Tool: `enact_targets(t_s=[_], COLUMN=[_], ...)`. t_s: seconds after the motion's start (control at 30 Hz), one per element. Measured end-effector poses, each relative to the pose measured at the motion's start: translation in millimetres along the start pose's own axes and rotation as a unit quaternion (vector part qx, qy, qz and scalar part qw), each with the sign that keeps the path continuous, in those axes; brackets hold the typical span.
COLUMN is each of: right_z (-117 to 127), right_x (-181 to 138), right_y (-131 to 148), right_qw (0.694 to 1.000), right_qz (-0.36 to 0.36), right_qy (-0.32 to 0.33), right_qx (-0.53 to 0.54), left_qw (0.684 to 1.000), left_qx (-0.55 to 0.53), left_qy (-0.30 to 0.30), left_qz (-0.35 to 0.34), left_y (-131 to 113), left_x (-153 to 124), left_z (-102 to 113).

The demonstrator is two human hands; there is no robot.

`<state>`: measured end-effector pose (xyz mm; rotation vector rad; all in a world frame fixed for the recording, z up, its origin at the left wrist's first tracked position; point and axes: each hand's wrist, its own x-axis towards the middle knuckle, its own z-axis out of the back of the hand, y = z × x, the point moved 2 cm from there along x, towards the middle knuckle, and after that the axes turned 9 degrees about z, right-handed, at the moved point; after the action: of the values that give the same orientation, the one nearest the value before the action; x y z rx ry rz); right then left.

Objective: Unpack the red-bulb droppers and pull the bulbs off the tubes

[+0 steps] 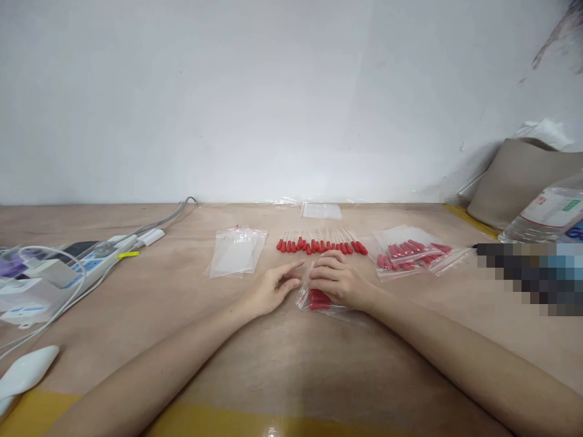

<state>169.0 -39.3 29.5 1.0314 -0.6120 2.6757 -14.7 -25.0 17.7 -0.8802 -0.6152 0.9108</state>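
At left, a loose stack of flat clear bags [235, 254], no contents visible. Next, the left hand [276, 288], thumb and fingers parted, nothing visibly held, aimed rightward at the near bag [314, 300], just beside its left edge; contact impossible to tell. Inside that bag, red bulbs [320, 297] lying crosswise, left to right; bag's long axis mostly covered. Just beyond, a row of red-bulbed droppers [323, 246], stems pointing away. Over the bag, the right hand [342, 282], nearer, fingers loosely curled; grip underneath hidden, so impossible to tell. Farther right, overlapping filled bags [407, 250], red bulbs inside.
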Motion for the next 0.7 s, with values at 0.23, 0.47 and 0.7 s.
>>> enact_targets(t_s=[0.23, 0.47, 0.7], right_z=[1.0, -4.1, -1.6], right_x=[-6.9, -8.3, -2.3], right_y=[3.1, 6.2, 1.8], right_qw=[0.999, 0.998, 0.990], right_qz=[0.011, 0.046, 0.055], right_qy=[-0.034, 0.026, 0.127], right_qx=[-0.030, -0.029, -0.005], left_qw=[0.864, 0.812, 0.917], left_qx=[0.302, 0.334, 0.323], left_qy=[-0.117, -0.172, 0.021], left_qz=[-0.385, -0.447, -0.234], left_y=[-13.2, -11.8, -8.0], left_x=[-1.6, 1.3, 1.5], left_z=[-0.5, -9.8, -3.5])
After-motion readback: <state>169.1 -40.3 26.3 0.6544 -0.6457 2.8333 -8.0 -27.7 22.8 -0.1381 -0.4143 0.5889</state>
